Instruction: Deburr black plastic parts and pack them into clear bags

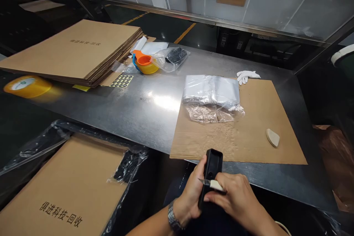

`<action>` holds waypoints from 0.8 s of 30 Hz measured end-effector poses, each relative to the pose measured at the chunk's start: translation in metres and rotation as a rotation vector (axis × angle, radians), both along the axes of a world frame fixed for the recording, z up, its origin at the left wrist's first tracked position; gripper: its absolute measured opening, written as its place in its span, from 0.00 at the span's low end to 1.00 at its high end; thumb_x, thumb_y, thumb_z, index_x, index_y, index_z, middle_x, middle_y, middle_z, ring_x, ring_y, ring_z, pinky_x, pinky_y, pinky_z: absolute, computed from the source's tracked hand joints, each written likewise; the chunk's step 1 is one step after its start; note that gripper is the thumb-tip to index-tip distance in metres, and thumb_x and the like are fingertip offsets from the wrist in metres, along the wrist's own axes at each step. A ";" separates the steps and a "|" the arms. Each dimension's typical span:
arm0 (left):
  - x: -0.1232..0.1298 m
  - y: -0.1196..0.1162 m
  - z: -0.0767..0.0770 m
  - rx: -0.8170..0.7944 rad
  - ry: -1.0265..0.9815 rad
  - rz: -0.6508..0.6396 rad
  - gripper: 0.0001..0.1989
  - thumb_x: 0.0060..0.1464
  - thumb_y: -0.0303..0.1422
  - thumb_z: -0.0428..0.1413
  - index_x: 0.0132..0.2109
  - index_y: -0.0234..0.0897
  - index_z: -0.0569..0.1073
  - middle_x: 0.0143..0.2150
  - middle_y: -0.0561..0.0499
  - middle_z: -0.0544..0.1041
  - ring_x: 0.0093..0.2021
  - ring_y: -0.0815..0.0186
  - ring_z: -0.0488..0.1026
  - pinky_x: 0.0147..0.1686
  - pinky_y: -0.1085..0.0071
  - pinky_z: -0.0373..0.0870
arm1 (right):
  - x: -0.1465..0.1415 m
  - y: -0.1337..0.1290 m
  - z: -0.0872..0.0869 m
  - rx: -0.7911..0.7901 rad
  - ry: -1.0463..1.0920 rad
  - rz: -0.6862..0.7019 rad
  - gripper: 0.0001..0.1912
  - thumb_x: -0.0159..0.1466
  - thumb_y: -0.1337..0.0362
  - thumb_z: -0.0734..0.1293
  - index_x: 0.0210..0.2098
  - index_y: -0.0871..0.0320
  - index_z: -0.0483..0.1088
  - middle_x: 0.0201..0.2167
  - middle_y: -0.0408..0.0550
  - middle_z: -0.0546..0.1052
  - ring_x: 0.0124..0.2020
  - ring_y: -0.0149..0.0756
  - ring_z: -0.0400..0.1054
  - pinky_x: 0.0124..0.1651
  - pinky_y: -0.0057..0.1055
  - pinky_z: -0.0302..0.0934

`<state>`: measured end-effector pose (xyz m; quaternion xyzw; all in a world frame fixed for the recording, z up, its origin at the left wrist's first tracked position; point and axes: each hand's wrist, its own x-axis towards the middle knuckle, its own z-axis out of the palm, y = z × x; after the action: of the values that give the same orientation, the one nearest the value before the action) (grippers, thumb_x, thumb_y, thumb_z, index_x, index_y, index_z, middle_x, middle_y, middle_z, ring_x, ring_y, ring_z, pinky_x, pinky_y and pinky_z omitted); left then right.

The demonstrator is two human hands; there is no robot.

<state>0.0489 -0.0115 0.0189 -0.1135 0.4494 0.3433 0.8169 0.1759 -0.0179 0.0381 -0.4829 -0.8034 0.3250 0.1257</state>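
Observation:
My left hand [192, 191], with a metal-banded watch at its wrist, is wrapped round the left side of a long black plastic part [214, 162]. The part is held tilted upward near the table's front edge, its hollow side facing me. In my right hand [235, 195] is a small knife [217, 185] with a pale handle; its blade points left across the black part. My right thumb reaches the part's lower right side. Beyond my hands, a brown cardboard sheet [254, 125] carries clear plastic bags [211, 90] and a pale, rounded piece [273, 138].
A white glove [247, 76] lies behind the sheet. Further left are tape rolls [146, 64], a bagged dark item [176, 56], a sticker sheet [121, 81] and stacked cardboard [74, 49]. A yellow roll [27, 86] is at far left. Below stands a plastic-lined box with cardboard [63, 184].

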 end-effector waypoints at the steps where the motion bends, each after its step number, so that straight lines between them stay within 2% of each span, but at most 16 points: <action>1: 0.001 -0.001 0.000 0.017 0.030 0.002 0.22 0.48 0.50 0.55 0.24 0.34 0.68 0.18 0.55 0.68 0.19 0.70 0.66 0.21 0.75 0.61 | 0.001 0.001 -0.002 -0.012 0.002 -0.009 0.22 0.60 0.46 0.62 0.21 0.56 0.59 0.19 0.40 0.70 0.18 0.28 0.61 0.23 0.26 0.43; 4: 0.003 -0.004 0.003 0.069 0.092 -0.022 0.20 0.48 0.49 0.56 0.29 0.34 0.70 0.19 0.54 0.71 0.19 0.69 0.68 0.21 0.74 0.63 | 0.006 0.005 -0.005 -0.028 -0.007 -0.038 0.21 0.59 0.46 0.64 0.21 0.56 0.60 0.19 0.40 0.70 0.19 0.28 0.61 0.23 0.26 0.44; 7: 0.005 -0.008 0.005 0.098 0.105 -0.105 0.21 0.51 0.50 0.53 0.35 0.33 0.72 0.19 0.52 0.72 0.16 0.68 0.68 0.18 0.74 0.63 | 0.012 0.013 -0.005 -0.026 -0.041 -0.113 0.17 0.59 0.49 0.64 0.26 0.56 0.65 0.20 0.41 0.72 0.20 0.30 0.63 0.24 0.26 0.47; 9: 0.006 -0.011 0.007 0.105 0.113 -0.188 0.23 0.53 0.51 0.49 0.37 0.33 0.72 0.18 0.51 0.73 0.14 0.68 0.67 0.16 0.74 0.62 | 0.017 0.019 -0.003 -0.039 -0.032 -0.169 0.16 0.59 0.49 0.65 0.35 0.56 0.68 0.23 0.43 0.74 0.21 0.32 0.65 0.25 0.27 0.51; 11: 0.005 -0.013 0.008 0.109 0.130 -0.261 0.25 0.55 0.51 0.45 0.36 0.32 0.72 0.17 0.48 0.73 0.13 0.68 0.67 0.14 0.75 0.61 | 0.020 0.025 -0.001 -0.055 0.026 -0.190 0.22 0.59 0.49 0.65 0.46 0.57 0.68 0.27 0.46 0.76 0.23 0.33 0.67 0.27 0.28 0.56; 13: 0.005 -0.013 0.008 0.109 0.154 -0.302 0.26 0.56 0.51 0.43 0.33 0.32 0.71 0.16 0.46 0.74 0.13 0.68 0.68 0.14 0.77 0.62 | 0.023 0.030 0.000 -0.065 0.110 -0.168 0.24 0.59 0.50 0.65 0.50 0.56 0.67 0.32 0.48 0.78 0.27 0.35 0.70 0.31 0.29 0.59; 15: 0.004 -0.015 0.008 0.106 0.161 -0.328 0.27 0.56 0.52 0.43 0.33 0.32 0.71 0.16 0.45 0.73 0.13 0.69 0.67 0.14 0.77 0.61 | 0.025 0.033 0.001 -0.084 0.185 -0.131 0.18 0.61 0.52 0.65 0.44 0.56 0.72 0.33 0.48 0.78 0.31 0.36 0.71 0.33 0.29 0.59; 17: 0.003 -0.016 0.008 0.098 0.150 -0.352 0.29 0.55 0.54 0.42 0.32 0.31 0.71 0.15 0.46 0.72 0.12 0.69 0.66 0.13 0.78 0.60 | 0.027 0.035 0.002 -0.107 0.237 -0.101 0.13 0.62 0.55 0.63 0.35 0.57 0.75 0.30 0.47 0.78 0.31 0.35 0.71 0.34 0.28 0.59; 22: 0.004 -0.019 0.009 0.088 0.145 -0.380 0.29 0.55 0.54 0.40 0.31 0.31 0.70 0.14 0.47 0.71 0.12 0.69 0.66 0.12 0.78 0.60 | 0.026 0.039 0.004 -0.164 0.307 -0.070 0.15 0.65 0.59 0.60 0.26 0.58 0.72 0.23 0.42 0.74 0.26 0.30 0.66 0.31 0.26 0.55; 24: 0.004 -0.018 0.008 0.082 0.150 -0.377 0.29 0.55 0.53 0.42 0.31 0.31 0.71 0.15 0.47 0.71 0.12 0.69 0.66 0.12 0.77 0.60 | 0.026 0.040 0.000 -0.206 0.331 -0.137 0.18 0.65 0.58 0.60 0.23 0.59 0.69 0.20 0.41 0.70 0.23 0.29 0.63 0.29 0.25 0.53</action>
<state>0.0528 -0.0294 0.0274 0.0320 0.5079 0.2100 0.8348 0.2017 0.0223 0.0386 -0.4866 -0.6996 0.4710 0.2280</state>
